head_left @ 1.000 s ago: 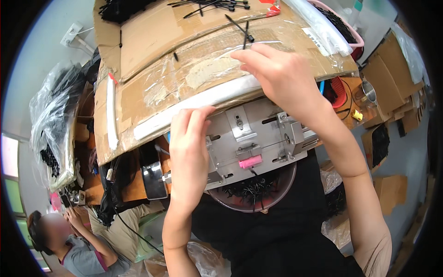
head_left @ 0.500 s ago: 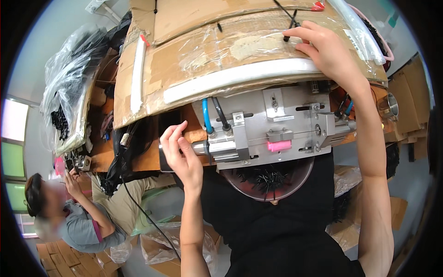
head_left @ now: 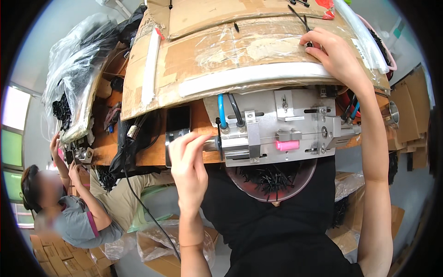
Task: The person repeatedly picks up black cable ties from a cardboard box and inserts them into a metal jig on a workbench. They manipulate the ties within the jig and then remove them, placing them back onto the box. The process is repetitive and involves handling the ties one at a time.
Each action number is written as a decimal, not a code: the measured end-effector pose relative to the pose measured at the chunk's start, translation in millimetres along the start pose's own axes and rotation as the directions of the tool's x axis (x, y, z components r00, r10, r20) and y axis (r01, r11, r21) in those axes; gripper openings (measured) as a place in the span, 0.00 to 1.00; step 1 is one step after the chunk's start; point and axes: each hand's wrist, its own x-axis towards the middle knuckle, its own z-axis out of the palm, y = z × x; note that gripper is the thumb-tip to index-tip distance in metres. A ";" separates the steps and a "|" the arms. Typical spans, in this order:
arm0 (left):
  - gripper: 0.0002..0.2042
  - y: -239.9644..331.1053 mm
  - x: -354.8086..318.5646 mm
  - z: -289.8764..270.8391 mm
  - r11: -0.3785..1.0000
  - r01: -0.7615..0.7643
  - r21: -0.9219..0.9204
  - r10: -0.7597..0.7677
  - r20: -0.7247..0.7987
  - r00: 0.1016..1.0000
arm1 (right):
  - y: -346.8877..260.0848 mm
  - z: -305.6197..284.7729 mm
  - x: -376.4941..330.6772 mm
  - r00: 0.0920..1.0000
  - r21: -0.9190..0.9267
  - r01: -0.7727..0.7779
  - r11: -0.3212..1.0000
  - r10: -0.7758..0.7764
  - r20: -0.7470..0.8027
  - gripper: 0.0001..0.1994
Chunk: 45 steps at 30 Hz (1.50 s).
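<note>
My left hand [head_left: 190, 168] is closed, thumb and fingertips pinched beside a thin upright black rod [head_left: 218, 127] with a small knob at its top. They appear to hold it at the left end of the metal fixture [head_left: 265, 124]. Over the cardboard [head_left: 203, 69], my right hand [head_left: 334, 53] pinches a thin black knobbed stick [head_left: 309, 43] lying near other sticks. A pink block [head_left: 287, 146] sits at the fixture's front, below a small metal clamp [head_left: 289, 135]. Below the fixture, a reddish bowl [head_left: 240, 182] holds many black sticks [head_left: 274, 177].
A white strip [head_left: 258, 78] runs along the cardboard's near edge. A phone [head_left: 178, 119] lies left of the fixture, near a black bag [head_left: 131, 143]. Blue and black hoses [head_left: 222, 113] rise from the fixture. At far left, a co-worker [head_left: 83, 212] handles a small device.
My left hand's fingers have closed from a spread pose, beside a black rod now visible there. My right hand stays on the cardboard at the stick. The whole view has shifted slightly.
</note>
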 end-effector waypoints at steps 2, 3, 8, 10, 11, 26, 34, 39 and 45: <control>0.16 -7.5 30.9 -6.7 0.992 -0.122 0.026 0.111 0.261 0.959 | -1.6 -4.5 1.2 1.000 0.019 -0.001 1.000 0.001 0.003 0.07; 0.16 -19.1 46.2 -5.6 0.993 -0.121 0.000 0.112 0.368 0.923 | -6.0 -5.2 1.9 1.000 0.028 -0.018 0.999 0.018 0.008 0.06; 0.12 -48.3 89.4 9.3 0.977 -0.063 -0.205 0.185 0.657 0.731 | 7.8 -3.3 -0.1 0.997 0.107 0.056 0.993 -0.050 -0.056 0.06; 0.10 -57.8 85.8 9.8 0.967 -0.149 -0.208 0.248 0.624 0.741 | 8.1 -2.1 1.7 0.996 0.121 0.088 0.989 -0.083 -0.044 0.05; 0.10 -53.2 86.2 6.7 0.959 -0.215 -0.188 0.284 0.567 0.773 | 6.7 -5.2 -0.5 0.995 0.123 0.091 0.988 -0.084 -0.062 0.05; 0.06 23.8 154.8 8.7 0.977 -0.208 -0.035 0.209 0.286 0.935 | 130.9 23.9 164.4 0.997 -0.200 -0.015 0.980 0.000 -0.075 0.22; 0.10 20.6 138.1 -10.3 0.959 -0.279 -0.046 0.276 0.375 0.885 | 57.2 -1.0 81.8 0.977 0.071 0.186 0.980 -0.192 0.088 0.18; 0.25 53.1 84.5 0.2 0.973 -0.224 -0.050 0.229 0.127 0.965 | 29.8 -40.2 33.2 0.998 0.264 0.038 0.964 -0.025 -0.053 0.17; 0.36 97.8 -28.3 45.2 0.977 -0.204 -0.068 0.215 0.348 0.913 | 5.9 -60.4 -20.7 0.972 0.626 -0.033 0.779 0.172 -0.163 0.14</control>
